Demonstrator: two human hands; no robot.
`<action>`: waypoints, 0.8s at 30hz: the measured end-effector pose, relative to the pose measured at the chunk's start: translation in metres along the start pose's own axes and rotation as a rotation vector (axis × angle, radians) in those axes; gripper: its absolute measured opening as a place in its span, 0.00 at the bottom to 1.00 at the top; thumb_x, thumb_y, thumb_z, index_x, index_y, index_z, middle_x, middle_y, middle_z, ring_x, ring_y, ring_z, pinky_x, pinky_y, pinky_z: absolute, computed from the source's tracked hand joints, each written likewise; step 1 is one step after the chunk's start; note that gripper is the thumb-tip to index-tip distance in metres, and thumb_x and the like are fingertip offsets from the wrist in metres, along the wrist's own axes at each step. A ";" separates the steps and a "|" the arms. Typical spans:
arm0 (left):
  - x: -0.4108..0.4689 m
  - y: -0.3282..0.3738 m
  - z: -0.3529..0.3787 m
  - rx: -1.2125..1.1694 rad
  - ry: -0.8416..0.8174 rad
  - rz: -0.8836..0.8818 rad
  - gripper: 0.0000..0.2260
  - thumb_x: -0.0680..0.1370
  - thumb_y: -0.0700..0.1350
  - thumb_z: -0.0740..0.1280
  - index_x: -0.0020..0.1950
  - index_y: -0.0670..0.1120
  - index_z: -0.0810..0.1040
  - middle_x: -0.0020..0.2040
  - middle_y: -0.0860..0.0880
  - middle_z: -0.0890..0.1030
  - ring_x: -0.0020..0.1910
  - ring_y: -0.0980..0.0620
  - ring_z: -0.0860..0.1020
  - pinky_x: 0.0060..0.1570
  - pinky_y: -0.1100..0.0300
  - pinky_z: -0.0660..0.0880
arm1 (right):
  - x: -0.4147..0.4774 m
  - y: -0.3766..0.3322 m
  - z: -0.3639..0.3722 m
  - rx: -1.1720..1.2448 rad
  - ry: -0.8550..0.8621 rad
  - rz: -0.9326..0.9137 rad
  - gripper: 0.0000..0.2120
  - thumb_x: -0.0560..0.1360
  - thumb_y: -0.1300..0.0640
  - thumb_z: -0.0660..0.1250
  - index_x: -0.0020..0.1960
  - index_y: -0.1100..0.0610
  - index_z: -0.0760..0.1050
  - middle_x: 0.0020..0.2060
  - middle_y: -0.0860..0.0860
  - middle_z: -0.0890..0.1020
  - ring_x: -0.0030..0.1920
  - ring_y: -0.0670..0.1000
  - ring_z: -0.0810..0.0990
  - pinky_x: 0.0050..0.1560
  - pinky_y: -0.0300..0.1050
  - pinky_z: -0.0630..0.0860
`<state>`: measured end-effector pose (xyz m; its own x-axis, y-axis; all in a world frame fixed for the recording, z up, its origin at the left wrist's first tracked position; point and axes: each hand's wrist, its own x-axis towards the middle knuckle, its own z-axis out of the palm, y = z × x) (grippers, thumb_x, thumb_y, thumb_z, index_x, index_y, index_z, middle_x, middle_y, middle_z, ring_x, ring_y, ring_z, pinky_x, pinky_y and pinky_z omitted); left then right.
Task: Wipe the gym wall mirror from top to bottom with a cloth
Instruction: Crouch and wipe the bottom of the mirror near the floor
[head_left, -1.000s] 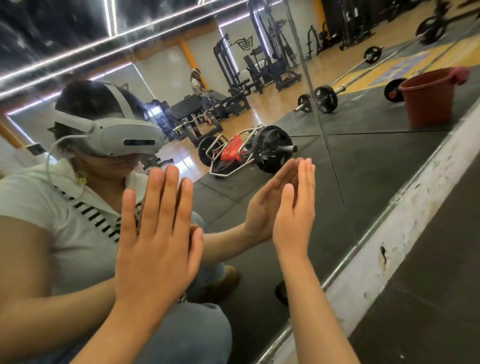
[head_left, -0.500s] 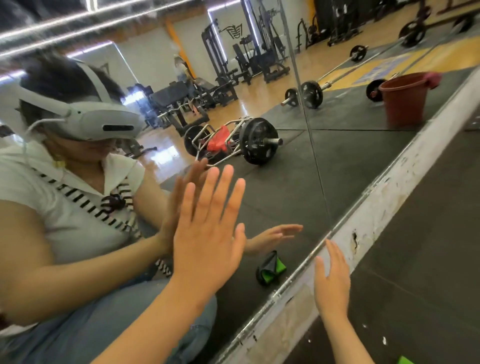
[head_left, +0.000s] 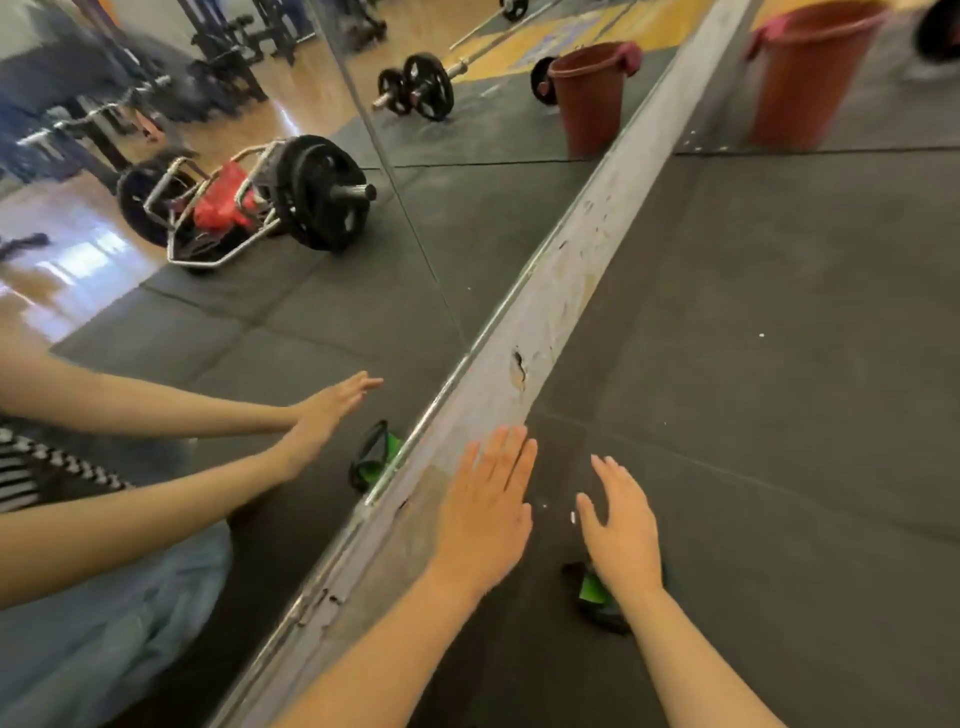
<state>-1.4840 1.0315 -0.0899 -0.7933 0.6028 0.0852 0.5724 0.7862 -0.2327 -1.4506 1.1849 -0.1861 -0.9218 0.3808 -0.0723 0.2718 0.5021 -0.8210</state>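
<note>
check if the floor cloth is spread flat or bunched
Bunched: the green and black cloth lies crumpled on the mat, partly hidden by the right hand.

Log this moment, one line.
left hand: open, by mirror base | right hand: open, over cloth | cloth: on floor mat, unheld | wiping: not started

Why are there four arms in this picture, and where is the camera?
Only two arms are real. The camera sits on the person's head and looks down, so you see their own left hand and right hand from above. The other two arms are reflections in the big wall mirror. Both hands are open and hold nothing. The left hand is near the grey strip under the mirror. The right hand is over a green and black cloth lying on the dark floor mat. A red-brown bucket stands farther along. The weight plates show only in the mirror.
</note>
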 end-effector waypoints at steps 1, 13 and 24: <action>-0.001 0.009 0.016 -0.034 -0.041 0.012 0.33 0.70 0.51 0.73 0.73 0.42 0.73 0.73 0.44 0.73 0.72 0.46 0.72 0.73 0.48 0.64 | -0.003 0.015 -0.006 -0.044 -0.018 0.023 0.27 0.81 0.50 0.64 0.78 0.50 0.62 0.77 0.48 0.64 0.78 0.49 0.58 0.77 0.49 0.57; 0.010 0.083 0.138 -0.525 -0.518 -0.152 0.28 0.84 0.51 0.61 0.82 0.48 0.55 0.81 0.50 0.58 0.79 0.51 0.57 0.76 0.56 0.57 | -0.006 0.100 -0.021 -0.346 -0.388 0.150 0.35 0.79 0.53 0.66 0.80 0.46 0.52 0.79 0.47 0.55 0.79 0.50 0.51 0.76 0.49 0.57; 0.017 0.108 0.177 -1.048 -0.545 -0.698 0.12 0.84 0.45 0.62 0.65 0.43 0.74 0.59 0.40 0.81 0.57 0.42 0.79 0.57 0.54 0.75 | -0.003 0.121 -0.004 0.056 -0.161 0.453 0.19 0.75 0.49 0.72 0.63 0.54 0.76 0.57 0.53 0.76 0.59 0.53 0.77 0.57 0.44 0.71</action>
<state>-1.4723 1.1028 -0.2848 -0.8194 0.1051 -0.5635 -0.2820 0.7819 0.5559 -1.4141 1.2477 -0.2827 -0.7464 0.4240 -0.5129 0.6447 0.2695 -0.7154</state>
